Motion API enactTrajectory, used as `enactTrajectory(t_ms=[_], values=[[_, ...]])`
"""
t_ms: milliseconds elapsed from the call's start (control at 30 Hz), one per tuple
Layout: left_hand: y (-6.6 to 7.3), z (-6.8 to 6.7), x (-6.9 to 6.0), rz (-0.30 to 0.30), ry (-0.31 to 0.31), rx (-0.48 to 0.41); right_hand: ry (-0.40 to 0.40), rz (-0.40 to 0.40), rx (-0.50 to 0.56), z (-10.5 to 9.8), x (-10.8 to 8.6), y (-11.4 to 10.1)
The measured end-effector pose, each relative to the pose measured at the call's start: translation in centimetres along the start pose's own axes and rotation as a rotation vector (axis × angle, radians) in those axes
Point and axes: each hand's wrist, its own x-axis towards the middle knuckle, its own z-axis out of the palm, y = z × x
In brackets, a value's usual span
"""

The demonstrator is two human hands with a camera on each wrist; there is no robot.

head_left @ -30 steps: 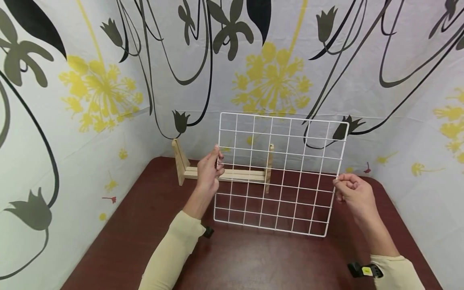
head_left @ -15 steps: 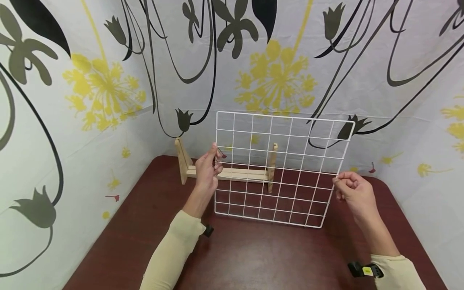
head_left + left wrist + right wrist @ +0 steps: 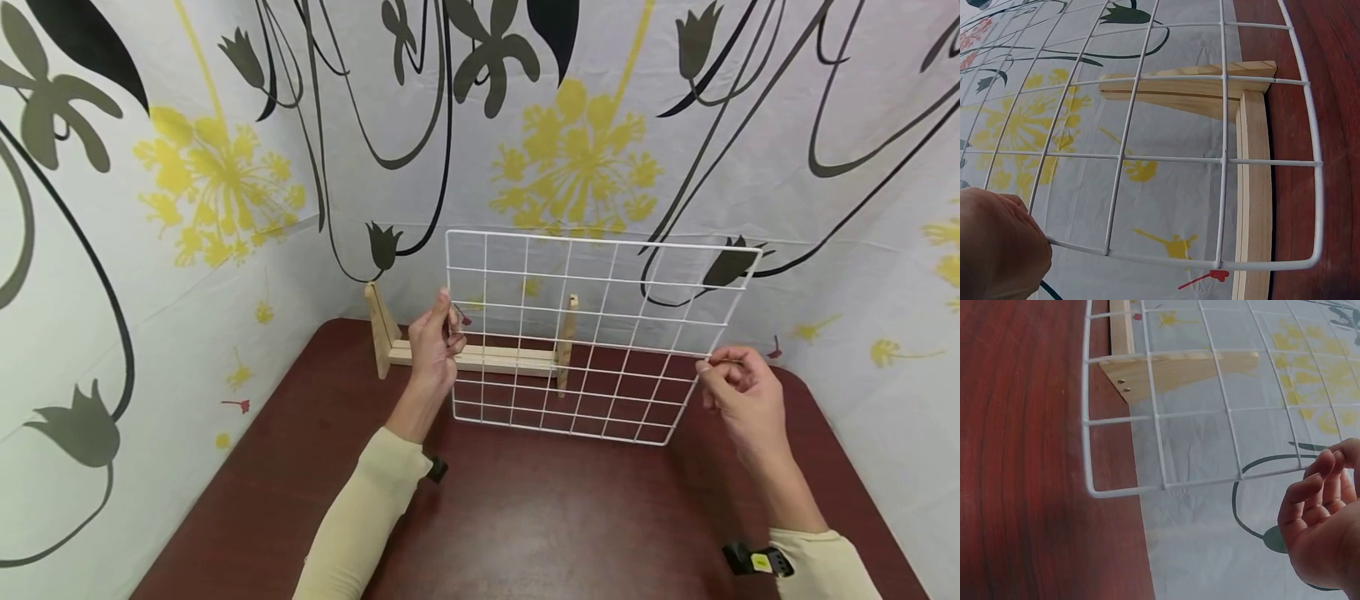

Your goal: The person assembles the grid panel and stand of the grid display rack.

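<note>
A white wire grid panel (image 3: 570, 340) is held up by its two side edges, its top leaning away from me. My left hand (image 3: 435, 342) pinches the left edge between thumb and fingers; in the left wrist view that hand (image 3: 1004, 247) covers part of the frame wire. On the other side my right hand (image 3: 746, 400) pinches the right edge, and the right wrist view has its fingertips (image 3: 1322, 464) on the wire. Behind the panel stands a pale wooden stand (image 3: 517, 360) with two uprights joined by a crossbar, partly seen through the mesh.
The dark red-brown table (image 3: 570, 517) has rounded far corners. Fabric with flower prints (image 3: 600, 100) hangs close behind and along both sides. In the right wrist view, two screws show in the wooden upright (image 3: 1141, 378).
The panel's lower edge has swung up and away, so the panel tilts further back, its top looking wider. Both hands keep their grip; the right has risen slightly. The stand stays put.
</note>
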Motion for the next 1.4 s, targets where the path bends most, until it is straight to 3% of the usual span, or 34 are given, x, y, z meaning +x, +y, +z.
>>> enactTrajectory(t_ms=[133, 333, 500, 633, 733, 833, 1000, 1100, 1200, 1400], values=[[-0.2, 0.1, 0.1, 0.021, -0.032, -0.006, 0.014, -0.046, 0.017, 0.1, -0.2, 0.0], [-0.2, 0.1, 0.1, 0.045, -0.043, -0.011, 0.060, -0.051, 0.026, 0.5, -0.5, -0.1], [-0.1, 0.3, 0.2, 0.060, -0.055, -0.008, 0.094, -0.065, -0.002, 1.1, -1.1, -0.2], [0.0, 0.5, 0.2, 0.063, -0.054, -0.015, 0.139, -0.129, -0.059, 2.1, -1.9, -0.2], [-0.1, 0.6, 0.2, 0.064, -0.051, -0.028, 0.213, -0.244, -0.201, 3.2, -2.9, -0.3], [-0.3, 0.7, 0.1, 0.059, -0.047, -0.041, 0.278, -0.447, -0.342, 4.9, -3.9, -0.7], [-0.3, 0.9, 0.1, 0.057, -0.035, -0.051, 0.283, -0.819, -0.446, 8.3, -4.5, -1.2], [-0.3, 1.0, 0.2, 0.064, -0.035, -0.051, 0.291, -0.957, -0.536, 10.0, -4.6, -1.2], [-0.3, 1.1, 0.3, 0.065, -0.039, -0.050, 0.263, -1.033, -0.591, 11.5, -4.6, -1.2], [-0.4, 1.4, 0.3, 0.070, -0.043, -0.060, 0.180, -1.064, -0.688, 13.9, -5.0, -1.5]])
